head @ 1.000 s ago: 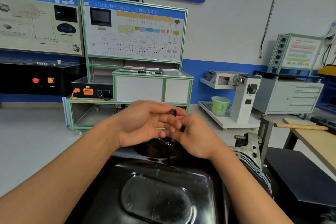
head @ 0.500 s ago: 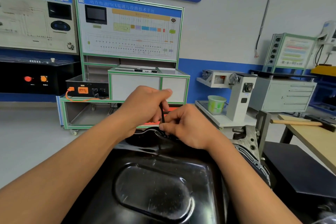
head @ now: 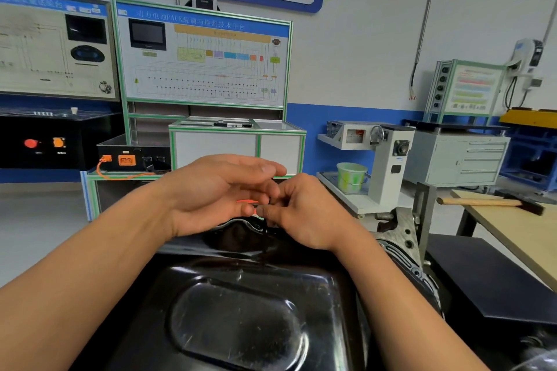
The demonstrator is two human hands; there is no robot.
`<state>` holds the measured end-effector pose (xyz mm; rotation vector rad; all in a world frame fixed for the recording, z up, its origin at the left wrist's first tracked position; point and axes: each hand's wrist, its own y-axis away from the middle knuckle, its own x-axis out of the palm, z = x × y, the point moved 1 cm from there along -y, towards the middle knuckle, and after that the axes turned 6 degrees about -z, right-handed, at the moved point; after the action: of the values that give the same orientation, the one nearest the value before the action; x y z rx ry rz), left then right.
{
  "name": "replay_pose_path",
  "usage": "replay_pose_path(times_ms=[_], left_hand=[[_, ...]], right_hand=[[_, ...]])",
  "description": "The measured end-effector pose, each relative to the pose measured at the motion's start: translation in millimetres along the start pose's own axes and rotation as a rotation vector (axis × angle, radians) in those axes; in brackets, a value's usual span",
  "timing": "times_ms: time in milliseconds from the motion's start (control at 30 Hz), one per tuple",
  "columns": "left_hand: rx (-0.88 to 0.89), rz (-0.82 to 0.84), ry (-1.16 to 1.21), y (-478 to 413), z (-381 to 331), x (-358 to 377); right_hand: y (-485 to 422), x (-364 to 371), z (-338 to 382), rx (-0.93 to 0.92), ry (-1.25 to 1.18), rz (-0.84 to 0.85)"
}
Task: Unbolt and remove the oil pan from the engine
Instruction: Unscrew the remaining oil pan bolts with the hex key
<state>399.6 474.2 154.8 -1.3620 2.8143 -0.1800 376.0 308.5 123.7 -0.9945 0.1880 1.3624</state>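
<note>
The black oil pan (head: 241, 310) lies bottom-up right in front of me, glossy, with an oval raised patch. At its far rim my right hand (head: 307, 214) curls its fingers and thumb round a thin black tool (head: 265, 232) that stands upright and points down at the pan's flange. My left hand (head: 211, 193) hovers just left of it, fingers stretched nearly straight and touching my right fingertips. The tool's top is hidden between the hands. Grey engine metal (head: 401, 238) shows to the right of the pan.
A wooden table (head: 518, 229) at the right carries a hammer (head: 488, 202). A black flat surface (head: 482, 280) lies below it. Behind the engine stand a green-framed training bench (head: 205, 63), a white machine with a green cup (head: 351, 176), and grey cabinets.
Half a second ago my left hand gripped the upright tool near its top; now its fingers are straightened over my right fingertips. Both hands stayed at the pan's far rim.
</note>
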Motion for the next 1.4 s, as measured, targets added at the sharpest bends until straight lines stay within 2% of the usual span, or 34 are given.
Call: replay_pose_path(times_ms=[100, 233, 333, 400, 500, 600, 700, 933, 1133, 1200, 1267, 1400], left_hand=[[0.058, -0.108, -0.143, -1, 1, 7], [0.174, -0.438, -0.417, -8, 2, 12], [0.158, -0.539, -0.406, -11, 2, 11], [0.082, -0.443, -0.201, -8, 0, 10], [-0.031, -0.188, 0.050, -4, -2, 6], [-0.080, -0.013, 0.109, -2, -3, 0], [-0.071, 0.064, 0.097, 0, -3, -2], [-0.033, 0.042, -0.008, 0, -1, -1], [0.052, -0.312, -0.297, -6, 2, 10], [0.040, -0.363, -0.285, -8, 2, 10], [-0.003, -0.329, -0.192, -8, 1, 10], [-0.087, -0.106, -0.013, -5, 1, 5]], right_hand=[[0, 1, 2, -0.011, -0.010, 0.010], [-3, 3, 3, 0.001, -0.001, 0.047], [-2, 2, 5, 0.019, 0.007, 0.064], [-2, 1, 4, 0.017, 0.009, 0.053], [0, 1, 3, 0.019, 0.000, 0.022], [0, 1, 2, 0.025, -0.002, -0.006], [-1, 1, 1, -0.008, 0.014, -0.022], [-1, 1, 1, -0.013, 0.020, -0.003], [-1, 3, 5, -0.020, -0.008, 0.054], [-1, 3, 4, -0.022, -0.019, 0.060], [-1, 3, 3, -0.026, -0.013, 0.044], [-1, 2, 1, -0.002, 0.004, 0.012]])
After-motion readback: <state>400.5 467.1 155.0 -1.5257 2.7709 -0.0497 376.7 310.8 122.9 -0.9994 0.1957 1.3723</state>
